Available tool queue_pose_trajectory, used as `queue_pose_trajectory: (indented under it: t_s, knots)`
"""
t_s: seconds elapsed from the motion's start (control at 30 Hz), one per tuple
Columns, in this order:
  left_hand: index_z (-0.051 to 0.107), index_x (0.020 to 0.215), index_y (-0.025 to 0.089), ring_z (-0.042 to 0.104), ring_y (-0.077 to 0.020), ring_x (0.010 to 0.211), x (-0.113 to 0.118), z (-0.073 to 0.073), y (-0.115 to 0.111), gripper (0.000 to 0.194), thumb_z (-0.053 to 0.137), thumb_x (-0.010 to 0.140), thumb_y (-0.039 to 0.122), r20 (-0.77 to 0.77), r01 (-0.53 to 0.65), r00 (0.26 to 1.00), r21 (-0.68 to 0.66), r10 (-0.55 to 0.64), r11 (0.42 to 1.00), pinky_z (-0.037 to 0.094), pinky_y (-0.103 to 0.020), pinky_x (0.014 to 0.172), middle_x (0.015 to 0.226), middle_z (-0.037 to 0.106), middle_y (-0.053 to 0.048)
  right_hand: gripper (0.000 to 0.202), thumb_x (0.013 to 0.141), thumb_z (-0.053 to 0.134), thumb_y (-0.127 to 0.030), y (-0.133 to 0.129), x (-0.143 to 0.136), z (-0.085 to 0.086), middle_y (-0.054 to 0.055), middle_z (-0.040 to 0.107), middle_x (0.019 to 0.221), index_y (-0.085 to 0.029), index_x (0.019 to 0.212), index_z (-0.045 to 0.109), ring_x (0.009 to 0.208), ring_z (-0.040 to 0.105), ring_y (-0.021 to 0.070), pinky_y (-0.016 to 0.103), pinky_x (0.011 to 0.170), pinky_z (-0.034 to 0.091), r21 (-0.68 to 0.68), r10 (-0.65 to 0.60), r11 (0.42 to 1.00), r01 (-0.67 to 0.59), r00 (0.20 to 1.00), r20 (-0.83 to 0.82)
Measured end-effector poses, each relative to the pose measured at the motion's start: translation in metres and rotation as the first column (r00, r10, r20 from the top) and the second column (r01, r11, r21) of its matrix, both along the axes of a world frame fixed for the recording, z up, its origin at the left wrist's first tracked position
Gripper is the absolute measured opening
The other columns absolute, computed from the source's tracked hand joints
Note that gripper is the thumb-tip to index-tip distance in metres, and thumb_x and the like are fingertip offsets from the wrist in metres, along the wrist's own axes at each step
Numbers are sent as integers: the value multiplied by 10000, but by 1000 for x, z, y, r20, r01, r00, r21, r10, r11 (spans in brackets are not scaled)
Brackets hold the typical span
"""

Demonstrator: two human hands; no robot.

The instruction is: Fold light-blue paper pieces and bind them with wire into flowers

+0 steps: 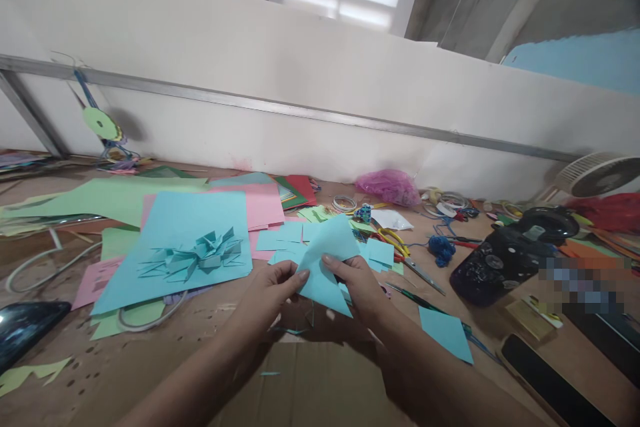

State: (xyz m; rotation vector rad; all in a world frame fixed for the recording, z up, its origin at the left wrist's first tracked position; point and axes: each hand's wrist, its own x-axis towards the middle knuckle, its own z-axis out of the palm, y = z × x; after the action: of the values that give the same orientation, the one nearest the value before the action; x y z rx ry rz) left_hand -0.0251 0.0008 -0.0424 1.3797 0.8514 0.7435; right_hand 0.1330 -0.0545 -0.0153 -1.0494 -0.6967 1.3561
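A light blue paper (320, 280) is held up between my two hands, above the near part of the table. My left hand (277, 287) pinches its left edge, thumb on top. On the right side, my right hand (357, 280) grips the same paper with its thumb pressed on the face. Small blue paper squares (280, 237) lie behind it. To the left, a pile of folded blue pieces (197, 255) rests on a large blue sheet (200, 213). A single blue square (446, 333) lies right of my right forearm.
Brown cardboard (320, 380) lies under my forearms. Scissors (420, 273), blue yarn (441, 249), a dark bottle (500, 260) and a phone (550, 380) are on the right. Another dark device (30, 327) sits at far left. A white wall (300, 60) stands behind the table.
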Motion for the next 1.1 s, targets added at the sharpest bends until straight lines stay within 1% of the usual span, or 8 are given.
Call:
queue_pose_trajectory:
  t_s: [0.1,0.23,0.47,0.67,0.83,0.93,1.03,1.1]
  knots:
    - [579,642,177,496,-131,571,0,0,0,348,667,756,494,-6,-1,1000,-15,1,1000,368,-230,526,603,538,4,423,662,765,-470,1,3,-3,-58,448,455,-171,532,494,415,368,79,239,448,318,18,1,1000,-2,1000,21]
    - [582,639,177,485,-126,561,0,1,-1,343,660,763,488,-6,-10,1000,-10,10,1000,355,-232,518,597,534,1,439,676,746,-474,2,5,-5,-65,398,468,-179,534,453,441,330,75,237,460,283,42,-16,999,12,996,87]
    - [578,648,166,480,-131,579,0,0,0,366,633,773,505,-53,-18,998,68,21,998,362,-244,543,606,528,4,380,692,739,-476,1,4,-5,-40,484,525,-165,608,538,494,412,101,248,504,359,37,-32,999,28,992,120]
    - [579,659,173,492,-143,604,0,3,-1,370,619,777,521,-82,-17,996,115,26,993,376,-250,559,615,523,11,291,581,831,-312,-2,-2,4,27,697,788,-165,792,695,709,593,177,306,684,468,62,-13,998,6,993,114]
    - [587,688,182,522,-148,589,2,1,-1,380,582,802,545,-63,5,998,75,0,997,388,-250,560,609,556,8,249,604,809,-320,-3,-4,7,29,695,766,-161,756,692,697,590,177,312,680,465,61,-83,995,74,985,150]
    - [578,691,186,521,-145,570,0,3,1,370,575,804,539,-70,20,997,67,-16,998,383,-248,558,599,562,15,269,585,815,-336,-1,0,2,6,645,655,-158,704,653,615,543,156,304,624,442,54,-111,993,102,971,210]
    - [551,675,192,511,-140,583,-4,10,6,350,567,809,515,-90,31,996,117,-21,993,379,-243,574,597,530,35,294,634,780,-387,7,16,-4,-12,568,563,-160,624,593,551,499,139,291,576,410,68,-102,994,86,948,301]
    - [514,635,198,501,-138,583,-8,18,9,347,563,805,497,-135,39,991,176,-15,984,377,-244,584,581,490,48,270,689,740,-409,14,33,-2,-6,590,637,-169,714,620,580,512,139,286,595,414,113,-116,990,81,933,340]
